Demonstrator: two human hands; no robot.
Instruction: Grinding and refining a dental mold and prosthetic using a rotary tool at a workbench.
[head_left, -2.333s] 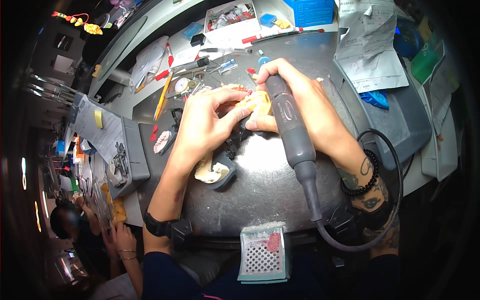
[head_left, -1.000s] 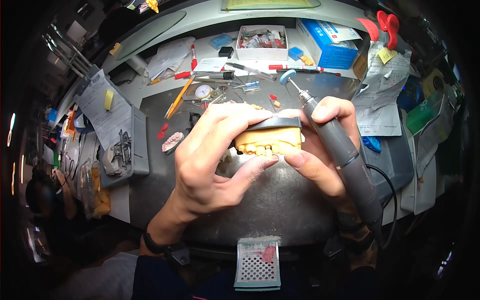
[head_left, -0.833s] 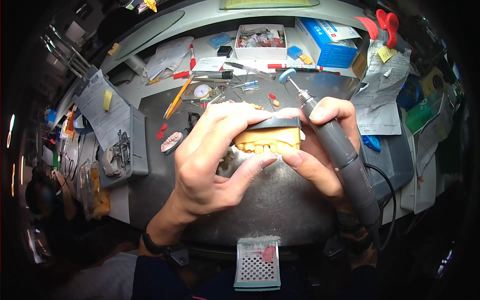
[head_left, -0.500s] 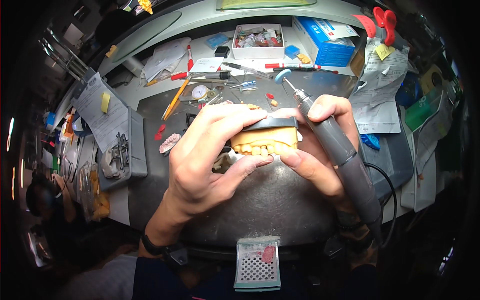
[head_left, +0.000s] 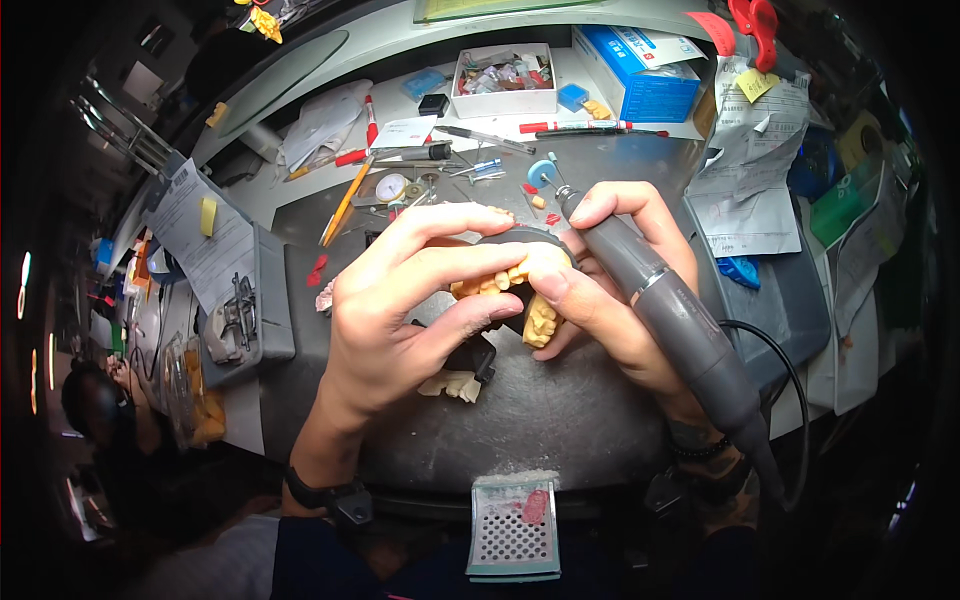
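A yellow dental model [head_left: 541, 325] on a dark base is held up between my hands, its arch of teeth now tilted toward me. My left hand [head_left: 400, 285] is closed on its left side, fingers over the top and thumb below. In my right hand [head_left: 632, 310] lies a dark grey rotary handpiece [head_left: 660, 295], tipped up and leftward. The thumb and fingers of that hand also press the model's right side. At the handpiece's tip sits a light blue grinding disc [head_left: 541, 174], apart from the model. Below my left hand lies an off-white cast piece [head_left: 452, 386] beside a black part.
A perforated tray [head_left: 515, 530] with dust juts from the bench's front edge. Grey bins [head_left: 268, 300] flank the metal bench. Pens, burs and a dial gauge [head_left: 391, 187] lie behind my hands, with a white box [head_left: 504, 103] farther back. The handpiece's cable [head_left: 790, 365] loops at right.
The model has turned from showing its front teeth to showing its arch, tilted. My right thumb has moved up onto it, and the handpiece has shifted left and slightly down.
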